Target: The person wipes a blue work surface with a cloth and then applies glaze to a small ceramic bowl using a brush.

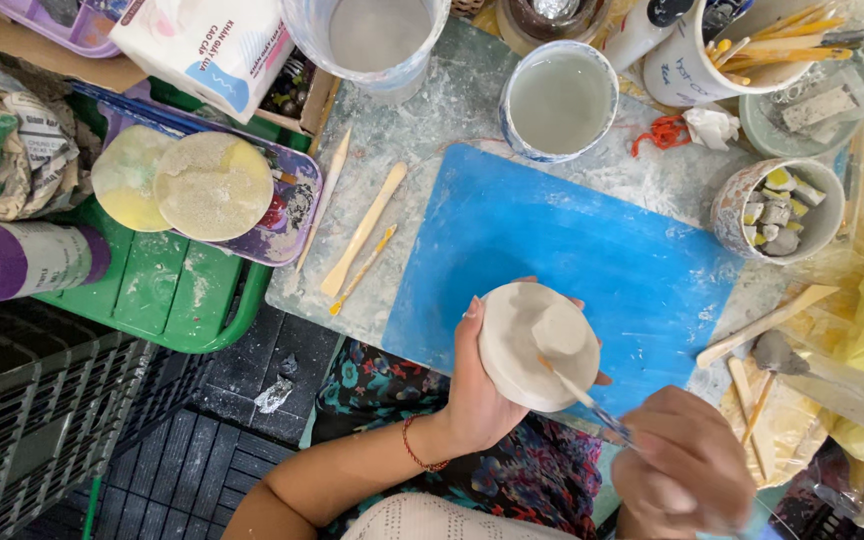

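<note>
My left hand [477, 395] cups a round, pale clay piece [527, 345] from below and the left, holding it over the near edge of a blue mat [592, 245]. A smaller lump of clay sits on the piece's top right. My right hand [687, 470] grips a thin brush [582, 395] whose tip touches the clay piece near its middle. The right hand is blurred and its fingers are closed round the brush handle. A red bracelet circles my left wrist.
Two cups of cloudy water [559, 100] stand behind the mat. Wooden modelling sticks [364, 230] lie to the left, more [762, 325] to the right. A small bowl of clay bits [777, 210], a purple tray with round sponges [212, 185], a green stool [167, 290] and a black crate [42, 420] surround the board.
</note>
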